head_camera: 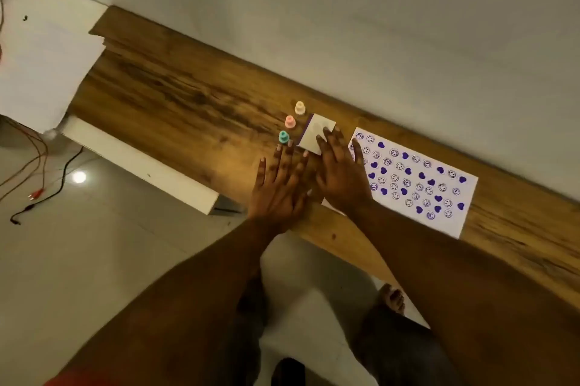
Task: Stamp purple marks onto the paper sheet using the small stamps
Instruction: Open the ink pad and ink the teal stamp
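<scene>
1. The left hand (279, 187) lies flat on the bench (188, 90) with its fingers straight and spread, grasping nothing; the fingertips point toward the far side
2. Just beyond those fingertips stands the teal stamp (284, 137), the nearest of the three small stamps. The pink stamp (290, 121) and the peach stamp (300, 107) continue the short row, which runs away toward the far right. All three stand upright and apart from one another, and the left hand is clearly the nearer hand to them
3. Just right of the row lies a white pad case (314, 131) with a purple edge on its left side, probably the ink
4. The right hand (340, 175) is released too: its fingers are straight, the fingertips rest on the near part of the case, and it holds nothing. Its right side lies over the left end of the paper sheet
5. The paper sheet (417, 178) lies to the right of both hands, its long axis running along the bench from left to near right. Purple hearts and smiling faces already cover most of it. Judging from this layout, a stamp taken from the row has to travel rightward, over the case, to reach the sheet, so the pick-up favours the left hand and the sheet favours the right
</scene>
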